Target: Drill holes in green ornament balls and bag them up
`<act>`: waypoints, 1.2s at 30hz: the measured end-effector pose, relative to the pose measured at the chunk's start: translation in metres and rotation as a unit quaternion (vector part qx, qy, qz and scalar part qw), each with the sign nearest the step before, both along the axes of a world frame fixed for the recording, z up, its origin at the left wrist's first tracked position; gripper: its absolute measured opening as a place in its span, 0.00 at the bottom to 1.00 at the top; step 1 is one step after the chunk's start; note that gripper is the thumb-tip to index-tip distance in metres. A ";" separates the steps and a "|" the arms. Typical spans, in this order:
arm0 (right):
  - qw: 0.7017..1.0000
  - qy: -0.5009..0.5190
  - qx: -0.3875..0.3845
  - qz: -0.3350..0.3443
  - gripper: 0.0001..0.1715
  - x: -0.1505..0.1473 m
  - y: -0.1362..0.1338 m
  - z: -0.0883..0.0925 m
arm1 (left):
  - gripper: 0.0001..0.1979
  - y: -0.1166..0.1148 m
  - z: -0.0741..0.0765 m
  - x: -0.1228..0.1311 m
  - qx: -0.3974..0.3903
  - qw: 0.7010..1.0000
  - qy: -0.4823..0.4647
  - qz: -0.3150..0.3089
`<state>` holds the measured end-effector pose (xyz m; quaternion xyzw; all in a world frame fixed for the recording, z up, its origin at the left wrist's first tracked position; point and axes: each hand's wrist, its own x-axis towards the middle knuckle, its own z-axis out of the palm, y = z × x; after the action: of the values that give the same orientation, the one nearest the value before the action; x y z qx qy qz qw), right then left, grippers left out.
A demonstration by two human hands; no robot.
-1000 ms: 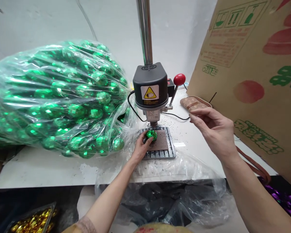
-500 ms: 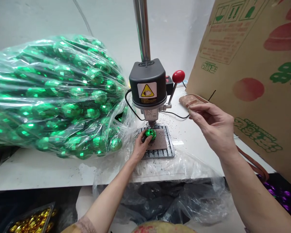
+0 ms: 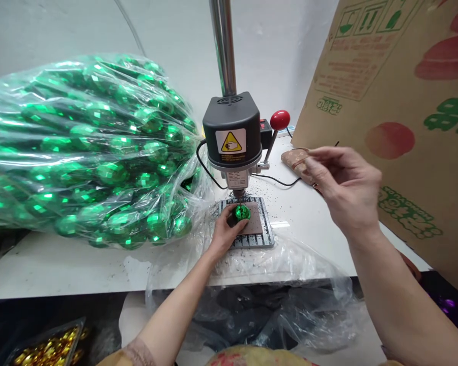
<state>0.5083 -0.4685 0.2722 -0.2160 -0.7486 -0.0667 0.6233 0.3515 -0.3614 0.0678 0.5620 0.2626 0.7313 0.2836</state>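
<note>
My left hand is closed over a green mirrored ball, pressing it on the slotted metal base of a bench drill. The ball sits just beneath the drill's chuck, and my fingers hide its near side. A black drill head with a yellow warning label rises above, with a red-knobbed lever to its right. My right hand hangs in the air, holding nothing visible, just beside a patterned brown pouch.
A large clear bag of green mirrored balls fills the table's left side. Dark shavings are scattered on the white table. A cardboard sheet stands at right. Gold balls lie in a tray below.
My right hand has moved slightly right, and its fingers have spread a little. My left hand stays on the green ball. The view has shifted only slightly.
</note>
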 end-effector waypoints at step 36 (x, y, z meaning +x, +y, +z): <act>0.992 -0.055 -0.029 0.107 0.32 -0.090 0.015 0.037 | 0.24 0.005 -0.002 0.003 0.018 1.000 -0.018 0.004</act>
<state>0.4186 -0.4538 0.3095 -0.1488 -0.8024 0.0100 0.5779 0.3545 -0.3565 0.0657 0.5522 0.2467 0.7472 0.2753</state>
